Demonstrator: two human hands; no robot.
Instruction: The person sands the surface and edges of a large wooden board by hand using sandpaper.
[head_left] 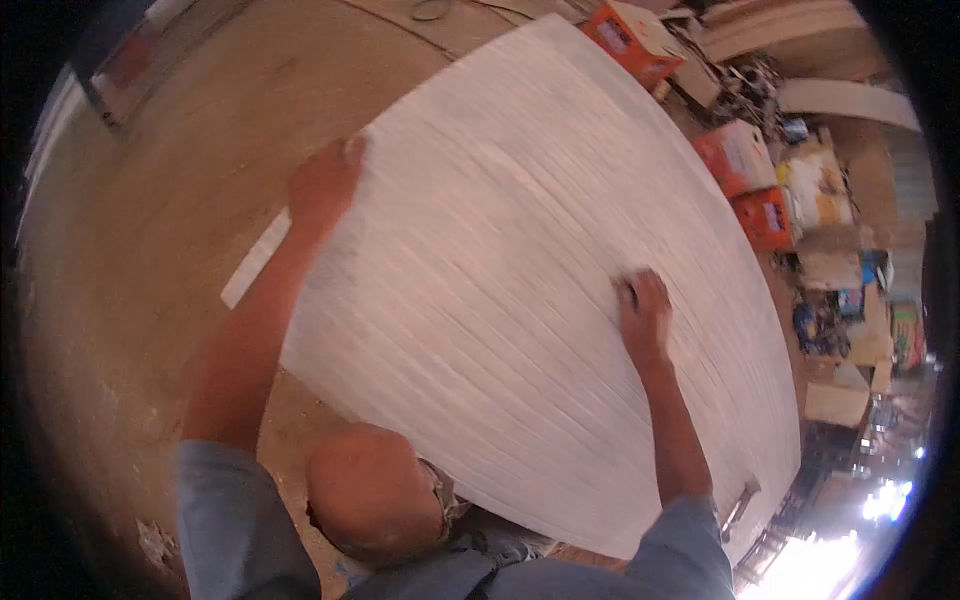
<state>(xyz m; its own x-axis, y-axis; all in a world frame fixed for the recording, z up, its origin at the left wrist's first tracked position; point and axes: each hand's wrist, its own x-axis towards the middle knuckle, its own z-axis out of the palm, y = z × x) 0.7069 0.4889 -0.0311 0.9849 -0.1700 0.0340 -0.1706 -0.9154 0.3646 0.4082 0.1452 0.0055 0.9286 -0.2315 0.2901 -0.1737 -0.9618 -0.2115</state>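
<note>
A large pale panel (480, 260) with fine parallel lines running across it lies tilted in front of me. My left hand (333, 182) grips its left edge, thumb on the upper face. My right hand (646, 310) is over the panel's middle right, fingers curled together and somewhat blurred. A small dark thing shows at those fingers, too unclear to name. What looks like a hammer (740, 508) lies on the panel near its lower right corner. A pale strip (256, 262) lies beyond my left forearm.
My bare knee (370, 490) is beside the panel's lower edge. Orange boxes (735, 158) line the far right side, with tangled scrap (752, 92) and mixed clutter (850, 310) behind them. Brown floor (150, 270) stretches to the left.
</note>
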